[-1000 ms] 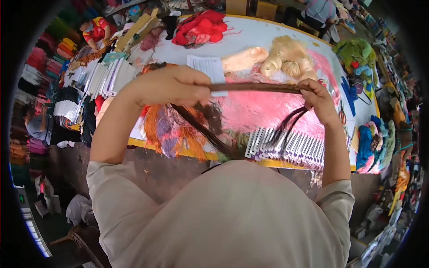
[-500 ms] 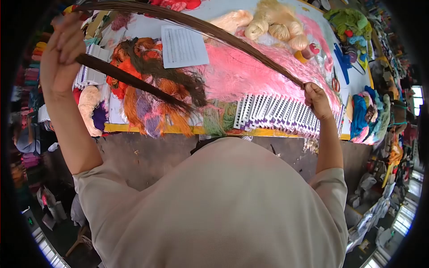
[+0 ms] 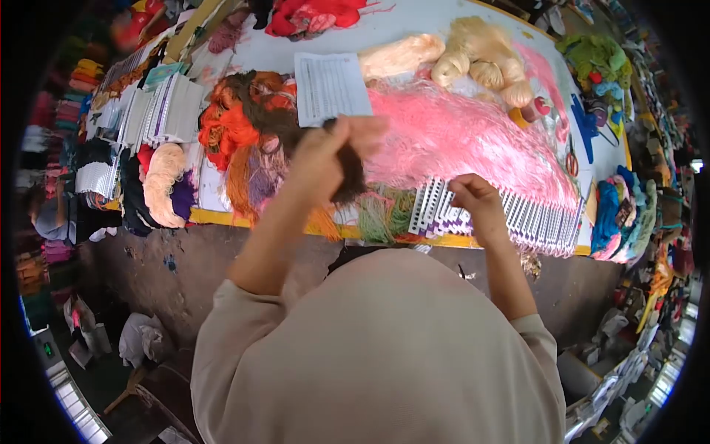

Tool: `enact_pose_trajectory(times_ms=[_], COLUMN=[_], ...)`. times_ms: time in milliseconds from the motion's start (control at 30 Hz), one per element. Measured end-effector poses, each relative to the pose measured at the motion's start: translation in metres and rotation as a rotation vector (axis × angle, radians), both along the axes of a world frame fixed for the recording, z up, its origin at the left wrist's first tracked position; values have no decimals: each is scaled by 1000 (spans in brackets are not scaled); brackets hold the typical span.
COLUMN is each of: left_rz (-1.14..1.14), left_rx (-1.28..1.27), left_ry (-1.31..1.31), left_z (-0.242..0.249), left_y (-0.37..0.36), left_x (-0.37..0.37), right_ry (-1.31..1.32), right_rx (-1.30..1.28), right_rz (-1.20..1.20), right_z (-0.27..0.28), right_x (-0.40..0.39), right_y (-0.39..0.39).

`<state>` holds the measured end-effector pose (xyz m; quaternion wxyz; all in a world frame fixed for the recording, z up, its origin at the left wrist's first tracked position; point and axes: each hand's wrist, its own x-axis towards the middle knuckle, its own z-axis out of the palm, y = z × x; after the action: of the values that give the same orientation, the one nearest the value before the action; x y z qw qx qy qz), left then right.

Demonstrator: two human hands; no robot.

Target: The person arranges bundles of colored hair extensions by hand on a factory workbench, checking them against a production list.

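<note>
My left hand [image 3: 329, 152] is over the middle of the table, blurred by motion, with a dark brown yarn bundle [image 3: 350, 172] hanging from it. Some of its fingers stretch out to the right. My right hand [image 3: 475, 196] is above the left end of a row of white hole-punched cards [image 3: 510, 222], its thumb and fingertips pressed together. Whatever the fingertips hold, if anything, is too small to tell. Pink yarn [image 3: 451, 140] spreads behind the cards. A printed sheet [image 3: 333, 87] lies just beyond my left hand.
Orange, red and brown skeins [image 3: 225, 133] lie left of the sheet, with stacked white cards [image 3: 168, 111] farther left. Cream skeins [image 3: 403, 56] lie at the back. On the right are a blue tool [image 3: 583, 127], scissors [image 3: 572, 163] and blue yarn [image 3: 606, 214]. A person [image 3: 53, 214] is at far left.
My left hand has swung from the far upper left to the table's middle. My right hand has moved left and down. The long brown strand no longer stretches between them.
</note>
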<state>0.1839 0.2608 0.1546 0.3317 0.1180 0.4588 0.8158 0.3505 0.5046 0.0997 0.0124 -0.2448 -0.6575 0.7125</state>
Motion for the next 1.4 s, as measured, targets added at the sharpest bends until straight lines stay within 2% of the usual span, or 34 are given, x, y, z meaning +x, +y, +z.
enact_pose_trajectory(times_ms=[33, 100, 133, 200, 300, 467, 533, 633, 667, 700, 733, 800, 833, 867, 900, 933, 967, 1000, 1033, 1067, 1100, 1133, 1167, 1200, 1233, 1267, 1300, 1333, 1367, 1400], left_rz=[-45, -123, -138, -341, -340, -270, -226, -126, -143, -163, -183, -98, 35, 120, 241, 275, 321, 523, 490, 460, 547, 375, 198, 63, -36, -190, -138, -192, -246, -236], left_rx=[130, 248, 263, 213, 213, 141, 46, 85, -28, -61, -94, 80, -28, 13, -37, 138, 184, 202, 199, 197, -34, -174, -213, -255, -250, -143, -284, -301, -320, -428], left_ry=[-130, -211, -239, -154, -155, -79, -106, -235, -287, -335, -385, -597, -602, -630, -612, -609, -552, -516, -453, -386, -407, -353, -490, -606, -638, -754, -743, -715, -686, -634], left_z=[0, -12, -7, -14, -14, -18, -20, -27, -33, -46, -63, -106, -109, -116, -123, -141, -144, -133, -117, -107, -107, -127, -137, -161, -168, -192, -199, -220, -239, -243], left_y=[13, 25, 29, 28, 29, 15, 10, 7, 3, -11, -30, -73, -98, -128, -159, -198, -229, -244, -237, -222, -186, -159, -125, -91, -46, -14, 25, 53, 77, 100], left_x=[10, 20, 28, 29, 34, 28, 28, 24, 15, 1, -16, -54, -71, -89, -109, -127, -139, -140, -131, -119, -97, -83, -61, -39, -16, -1, 19, 32, 42, 49], right_ry=[52, 134, 154, 211, 216, 145, 108, 213, 286, 365, 417, 402, 375, 322, 239, 138, 58, 192, 64, 185, -83, -132, -177, 26, -82, -41, -134, -379, -218, -244], right_rx=[1, 2, -26, 4, 63, -53, -58, -180, -166, -283, -437, -580, -620, -691, -654, -395, -108, 3, 292, 517, 728, 798, 860, 403, 916, 1233, 458, 487, 482, 515], right_rz=[13, 57, 72, 81, 81, 40, 46, 33, -69, -206, -220, -351, -415, -450, -597, -729, -999, -1093, -1272, -1264, -1325, -1130, -936, -555, -286, -165, -258, 26, 109, 176], right_z=[20, 50, 54, 58, 51, 48, 44, 40, 26, 25, 23, 20, 15, 5, -8, -14, -7, -11, -5, -17, -1, -21, -46, -82, -194, -215, -228, -167, -181, -173], right_x=[-11, -29, -35, -44, -48, -48, -48, -46, -43, -41, -32, 3, 24, 52, 83, 117, 139, 185, 220, 260, 245, 218, 189, 179, 177, 133, 100, 49, 31, 10], right_y=[-19, -47, -56, -70, -78, -85, -88, -90, -85, -76, -51, 5, 39, 84, 135, 182, 221, 283, 328, 370, 354, 337, 322, 308, 337, 282, 223, 153, 122, 99])
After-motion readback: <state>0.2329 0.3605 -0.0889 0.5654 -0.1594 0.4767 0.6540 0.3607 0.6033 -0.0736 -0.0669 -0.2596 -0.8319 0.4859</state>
